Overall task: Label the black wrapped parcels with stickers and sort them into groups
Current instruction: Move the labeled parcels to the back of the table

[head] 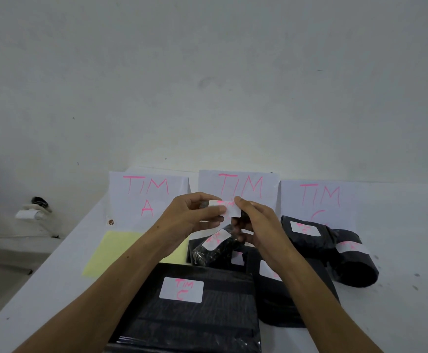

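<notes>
Both hands pinch one sticker [225,208], long axis level between them. Left hand [195,212] takes one end, right hand [256,225] the other. Labelled parcels [215,247] lie just below.

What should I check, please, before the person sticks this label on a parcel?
1. Label held by both hands: ok, left hand and right hand pinch its ends.
2. Writing on it readable: cannot tell, only pink TIM shows.
3. Small parcel behind the label held steady: cannot tell, mostly hidden.
4. Signs for groups standing: ok, TIM A sign stands; the other two letters are partly covered.
5. Front parcel labelled: ok, TIM C.
6. Parcels sorted: not ok, they lie mixed together.
</notes>
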Available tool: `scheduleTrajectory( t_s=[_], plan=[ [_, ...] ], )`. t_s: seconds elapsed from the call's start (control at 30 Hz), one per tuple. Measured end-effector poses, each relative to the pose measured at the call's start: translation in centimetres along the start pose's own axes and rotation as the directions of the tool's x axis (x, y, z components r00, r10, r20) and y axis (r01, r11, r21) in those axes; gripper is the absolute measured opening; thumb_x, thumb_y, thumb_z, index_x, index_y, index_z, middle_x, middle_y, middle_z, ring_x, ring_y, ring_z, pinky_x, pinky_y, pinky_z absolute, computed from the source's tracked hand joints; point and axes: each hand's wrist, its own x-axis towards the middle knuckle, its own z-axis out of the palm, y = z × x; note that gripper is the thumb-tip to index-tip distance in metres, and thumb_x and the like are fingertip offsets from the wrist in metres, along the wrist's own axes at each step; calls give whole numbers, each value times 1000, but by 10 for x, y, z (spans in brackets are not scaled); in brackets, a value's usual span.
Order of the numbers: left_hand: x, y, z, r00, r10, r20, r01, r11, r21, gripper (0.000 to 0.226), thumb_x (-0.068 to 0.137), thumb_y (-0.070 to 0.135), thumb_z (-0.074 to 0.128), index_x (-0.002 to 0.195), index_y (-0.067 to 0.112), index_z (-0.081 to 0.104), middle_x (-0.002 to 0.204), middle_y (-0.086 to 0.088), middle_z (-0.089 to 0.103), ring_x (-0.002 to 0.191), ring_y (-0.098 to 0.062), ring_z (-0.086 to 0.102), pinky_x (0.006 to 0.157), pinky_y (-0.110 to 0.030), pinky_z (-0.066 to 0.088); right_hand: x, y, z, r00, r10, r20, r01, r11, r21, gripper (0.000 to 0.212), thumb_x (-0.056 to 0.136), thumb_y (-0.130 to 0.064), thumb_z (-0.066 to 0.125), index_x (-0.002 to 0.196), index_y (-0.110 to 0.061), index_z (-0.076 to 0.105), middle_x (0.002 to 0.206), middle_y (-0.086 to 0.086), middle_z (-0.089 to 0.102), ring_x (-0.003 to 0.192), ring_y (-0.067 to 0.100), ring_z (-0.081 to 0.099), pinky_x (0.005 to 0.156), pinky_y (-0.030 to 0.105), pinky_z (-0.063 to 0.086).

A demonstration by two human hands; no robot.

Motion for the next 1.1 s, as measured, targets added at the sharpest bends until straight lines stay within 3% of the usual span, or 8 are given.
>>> scheduleTrajectory(
  t_s=[0.07, 0.2, 0.33, 0.53, 0.63, 0.8, 1.1],
  plan=[
    [1, -1, 1, 1000, 4, -9, -4, 1000, 8, 40, 72, 15, 82, 108, 1, 74, 88, -12, 74, 97, -36, 75, 90, -35, 61, -1, 1, -2, 999, -28, 19, 28, 999, -22, 33, 96, -41, 67, 110, -11, 69, 82, 11, 68, 68, 18, 64, 62, 29, 52],
    [0, 0, 0, 1000, 14, -22, -15, 1000, -15, 33, 79, 11, 81, 109, 0, 73, 102, -23, 75, 96, -37, 75, 87, -32, 62, -2, 2, -7, 992, -99, 75, 104, 991, -78, 31, 90, -32, 76, 118, -24, 65, 81, 12, 68, 69, 20, 65, 63, 32, 53],
    [-2, 1, 1, 998, 68, -12, -67, 994, 92, 37, 78, 11, 84, 113, 11, 73, 83, -14, 74, 92, -37, 76, 85, -34, 62, -4, -1, -11, 987, -125, 105, 133, 988, -80, 21, 92, -28, 74, 111, -21, 71, 79, 12, 69, 69, 22, 65, 66, 33, 54],
    [-4, 2, 4, 992, 116, 51, -123, 978, 166, 35, 81, 9, 82, 113, 19, 74, 92, -21, 71, 89, -35, 76, 85, -35, 62, -8, -2, -15, 983, -125, 135, 123, 992, 23, 26, 92, -23, 73, 118, -22, 70, 78, 16, 66, 67, 23, 60, 65, 33, 53],
    [-5, 2, 4, 994, 93, 58, -100, 987, 128, 32, 81, 12, 81, 112, 16, 75, 90, -17, 73, 90, -35, 76, 84, -33, 61, -9, -2, -16, 977, -152, 147, 149, 988, 30, 34, 91, -20, 74, 123, -26, 69, 80, 18, 66, 67, 24, 60, 66, 33, 54],
    [-4, 3, 2, 997, 56, 60, -59, 997, 50, 39, 73, 15, 82, 112, 11, 76, 94, -21, 74, 95, -37, 75, 83, -30, 61, -8, -4, -17, 975, -177, 136, 176, 984, 25, 31, 85, -16, 77, 116, -18, 73, 79, 18, 70, 66, 24, 62, 65, 32, 56],
    [-1, 0, 2, 996, 55, 66, -56, 998, 6, 31, 83, 4, 76, 114, 7, 75, 104, -23, 75, 97, -34, 75, 82, -24, 60, -9, -1, -20, 979, -158, 128, 141, 981, 131, 32, 84, -17, 77, 115, -13, 74, 78, 19, 68, 64, 24, 62, 64, 31, 55]
  ],
)
